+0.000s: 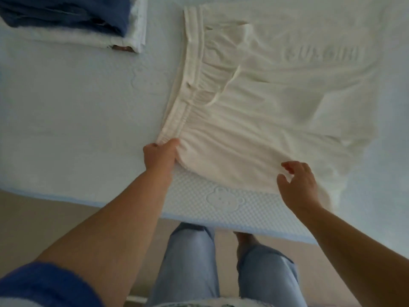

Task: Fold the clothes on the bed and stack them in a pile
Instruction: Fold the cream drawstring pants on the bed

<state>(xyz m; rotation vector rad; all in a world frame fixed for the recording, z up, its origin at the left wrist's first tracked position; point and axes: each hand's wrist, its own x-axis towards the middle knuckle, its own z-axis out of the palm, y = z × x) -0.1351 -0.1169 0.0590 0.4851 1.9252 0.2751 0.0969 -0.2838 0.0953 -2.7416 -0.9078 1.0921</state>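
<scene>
Left hand (160, 155) closed on the near corner of the elastic waistband (177, 117) of cream shorts (243, 129), fingers pinching the gathered fabric at the garment's lower left. Right hand (297, 187) open, fingers spread and slightly curled, resting over the near edge of the same shorts toward the leg end, holding nothing; contact with the cloth not certain. Shorts spread flat on the bed (77, 118), waistband running diagonally away from the left hand toward the far side, drawstring loops lying on the front, raised lettering on the far leg illegible. Near strip of the pale mattress cover textured with a dotted weave and an embossed bear face (224, 199), just beside the shorts' near hem. Far left of the bed: pile of folded clothes, dark blue garment (66, 14) on top of a white one (137, 29), well apart from the shorts. Below the bed edge, light blue trousers (190, 262) of the standing person and beige floor (44, 218).
</scene>
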